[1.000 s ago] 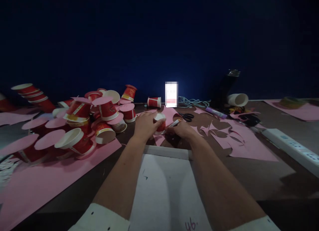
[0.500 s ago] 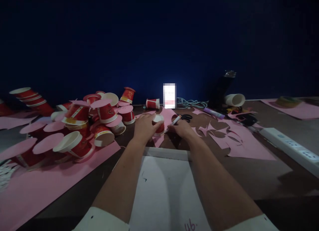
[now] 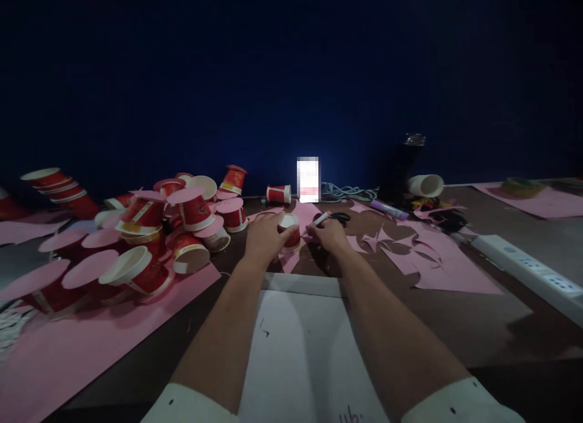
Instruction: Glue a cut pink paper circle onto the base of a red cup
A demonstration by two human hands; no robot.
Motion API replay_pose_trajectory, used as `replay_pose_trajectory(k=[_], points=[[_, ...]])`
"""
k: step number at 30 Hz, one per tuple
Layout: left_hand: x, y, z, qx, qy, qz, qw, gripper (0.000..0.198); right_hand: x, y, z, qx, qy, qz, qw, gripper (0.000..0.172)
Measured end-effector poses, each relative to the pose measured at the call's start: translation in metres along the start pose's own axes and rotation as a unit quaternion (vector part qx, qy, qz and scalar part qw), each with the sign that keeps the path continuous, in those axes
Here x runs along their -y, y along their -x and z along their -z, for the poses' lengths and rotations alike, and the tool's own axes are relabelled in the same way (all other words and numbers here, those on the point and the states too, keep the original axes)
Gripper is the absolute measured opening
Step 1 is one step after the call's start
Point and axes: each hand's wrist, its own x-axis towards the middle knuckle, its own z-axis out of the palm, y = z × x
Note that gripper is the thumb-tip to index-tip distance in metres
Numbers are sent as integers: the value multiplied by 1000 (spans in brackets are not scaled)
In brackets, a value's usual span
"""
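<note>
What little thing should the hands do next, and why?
Perhaps the right hand should slide the pen along the cup's bottom edge: its tip points there, while the left hand holds the cup on pink paper.

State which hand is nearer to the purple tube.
Right. The right hand, holding a pen, is to the left of the purple tube and closer to the person. The left hand, gripping a red cup, is farther left.
</note>
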Motion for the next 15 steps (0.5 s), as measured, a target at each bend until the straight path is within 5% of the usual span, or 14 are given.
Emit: replay_pose_trajectory(k=[15], points=[[-4,0,4,20,-4,11,1000,48,5,-29,-10,42,-53,-64,996,16]])
